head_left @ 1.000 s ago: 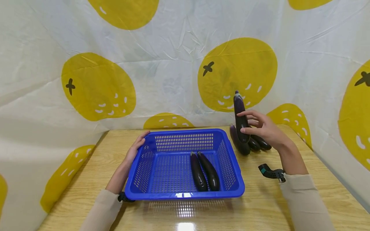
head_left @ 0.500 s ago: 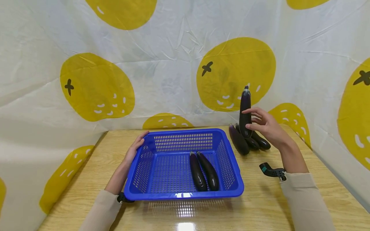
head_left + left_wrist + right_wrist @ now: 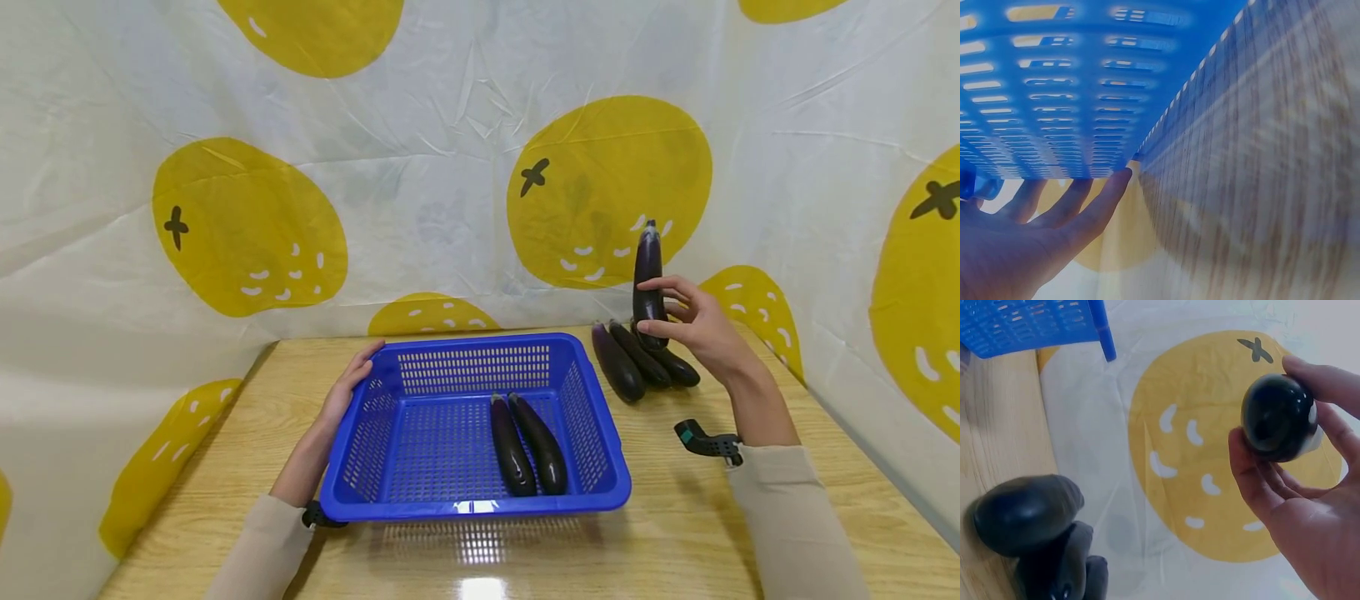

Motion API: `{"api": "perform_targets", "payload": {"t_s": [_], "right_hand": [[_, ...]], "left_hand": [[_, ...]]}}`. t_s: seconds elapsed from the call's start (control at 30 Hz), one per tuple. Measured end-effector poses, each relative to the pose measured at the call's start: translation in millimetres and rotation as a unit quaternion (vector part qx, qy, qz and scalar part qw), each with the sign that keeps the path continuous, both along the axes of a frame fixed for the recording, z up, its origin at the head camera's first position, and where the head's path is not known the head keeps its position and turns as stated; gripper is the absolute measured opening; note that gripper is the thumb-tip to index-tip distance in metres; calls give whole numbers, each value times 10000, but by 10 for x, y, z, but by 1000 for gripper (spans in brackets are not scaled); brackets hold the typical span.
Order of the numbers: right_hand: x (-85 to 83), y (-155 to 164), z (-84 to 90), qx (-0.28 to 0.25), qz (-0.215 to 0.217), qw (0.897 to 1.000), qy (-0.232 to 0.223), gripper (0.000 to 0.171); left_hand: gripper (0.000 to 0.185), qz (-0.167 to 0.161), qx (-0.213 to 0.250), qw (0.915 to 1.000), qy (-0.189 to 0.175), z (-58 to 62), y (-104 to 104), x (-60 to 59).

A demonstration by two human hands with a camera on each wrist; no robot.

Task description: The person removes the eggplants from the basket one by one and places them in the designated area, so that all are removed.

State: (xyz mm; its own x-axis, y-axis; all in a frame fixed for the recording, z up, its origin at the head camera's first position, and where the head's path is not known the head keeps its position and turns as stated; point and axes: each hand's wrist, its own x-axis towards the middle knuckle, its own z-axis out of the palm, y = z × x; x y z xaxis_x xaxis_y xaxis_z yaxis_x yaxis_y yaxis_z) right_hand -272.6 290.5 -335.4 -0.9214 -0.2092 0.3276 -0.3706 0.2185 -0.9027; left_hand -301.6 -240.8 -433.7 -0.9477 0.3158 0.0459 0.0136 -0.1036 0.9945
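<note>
1 eggplant (image 3: 648, 279) is upright in my right hand (image 3: 693, 329), stem end up, lifted clear of the table (image 3: 750, 533) at the far right, in front of the fruit-print backdrop (image 3: 450, 167). My thumb and fingers are curled around its lower part; in the right wrist view its rounded bottom end (image 3: 1277, 417) sits pinched between my fingertips (image 3: 1319, 378) and thumb.

3 more eggplants (image 3: 637, 362) lie side by side on the table directly below the held one, just beside the right wall of the blue basket (image 3: 600, 417). The held eggplant is apart from them.

2 eggplants (image 3: 527, 444) lie inside the basket, touching each other along their length, right of centre on its perforated floor, stem ends pointing to the far wall.

My left hand (image 3: 348, 392) rests against the left outer wall of the basket near its far corner, fingers fairly straight. The left wrist view confirms the fingers (image 3: 1094, 209) extended along the basket wall, gripping nothing.

The basket stands at the middle of the table, its near rim close to the table's front edge.
</note>
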Motion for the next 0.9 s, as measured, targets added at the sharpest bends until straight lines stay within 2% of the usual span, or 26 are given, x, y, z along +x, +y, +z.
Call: {"api": "perform_targets", "payload": {"t_s": [0.07, 0.23, 0.57, 0.9], "right_hand": [[-3, 30, -2, 3, -25, 10000, -41, 48], [9, 95, 4, 476, -389, 9980, -178, 51], [-4, 219, -42, 661, -513, 9962, -249, 53], [-20, 428, -107, 1155, -879, 9894, -96, 44]], "left_hand": [[56, -12, 16, 10000, 3, 2, -2, 3], [55, -30, 16, 10000, 10, -4, -9, 2], [55, -23, -42, 10000, 1, -2, -15, 10], [56, -35, 35, 10000, 17, -8, -6, -3]]}}
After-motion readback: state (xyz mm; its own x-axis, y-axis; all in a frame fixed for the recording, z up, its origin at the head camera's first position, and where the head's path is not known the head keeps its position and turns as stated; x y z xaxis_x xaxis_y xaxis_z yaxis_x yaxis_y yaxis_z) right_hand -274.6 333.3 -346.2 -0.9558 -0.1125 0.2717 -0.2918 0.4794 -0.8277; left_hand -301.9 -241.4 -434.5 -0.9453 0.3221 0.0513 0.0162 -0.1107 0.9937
